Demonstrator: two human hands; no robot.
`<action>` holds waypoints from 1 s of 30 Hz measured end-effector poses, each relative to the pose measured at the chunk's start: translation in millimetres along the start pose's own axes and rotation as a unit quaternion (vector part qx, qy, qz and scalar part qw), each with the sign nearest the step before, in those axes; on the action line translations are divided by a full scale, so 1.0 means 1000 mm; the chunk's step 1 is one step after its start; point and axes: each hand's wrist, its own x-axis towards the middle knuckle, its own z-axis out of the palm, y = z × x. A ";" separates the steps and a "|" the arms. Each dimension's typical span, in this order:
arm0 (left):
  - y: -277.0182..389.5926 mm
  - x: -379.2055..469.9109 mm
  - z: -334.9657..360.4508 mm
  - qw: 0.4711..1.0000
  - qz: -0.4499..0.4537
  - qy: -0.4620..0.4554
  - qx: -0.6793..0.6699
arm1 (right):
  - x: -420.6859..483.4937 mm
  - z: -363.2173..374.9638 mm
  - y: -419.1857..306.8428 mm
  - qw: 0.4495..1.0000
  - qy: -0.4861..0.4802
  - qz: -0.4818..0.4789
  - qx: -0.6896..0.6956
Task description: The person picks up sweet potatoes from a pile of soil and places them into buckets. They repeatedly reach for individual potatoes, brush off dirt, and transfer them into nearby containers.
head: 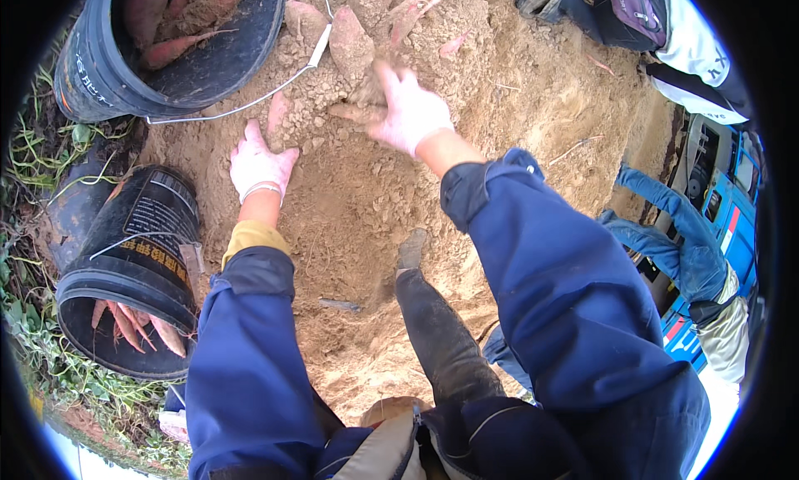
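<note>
My left hand point(262, 162), in a pale pink glove, rests on loose soil with its fingers apart. Just above its fingertips a partly buried sweet potato point(278, 110) shows. My right hand point(415, 112), gloved alike, has its spread fingers in crumbly soil point(312, 121); the dirty fingertips are blurred by motion. Close above that hand lies a large dusty sweet potato point(349, 40). Smaller ones lie around it, including a thin-tailed root point(437, 3) and a short piece point(453, 45). A black bucket point(187, 96) tilts at upper left with sweet potatoes point(181, 49) inside, its wire handle point(268, 93) reaching across the soil.
Another black bucket point(150, 224) lies on its side at left, holding several slender sweet potatoes point(134, 324). Green vines point(93, 386) border the left. On the right are a person in jeans point(693, 255), a blue vehicle point(740, 224) and another person's white sleeve point(696, 43).
</note>
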 end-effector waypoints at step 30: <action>0.128 -0.189 -0.281 0.639 -0.226 -0.013 -0.735 | -0.158 -0.193 -0.073 0.661 -0.239 -0.182 0.688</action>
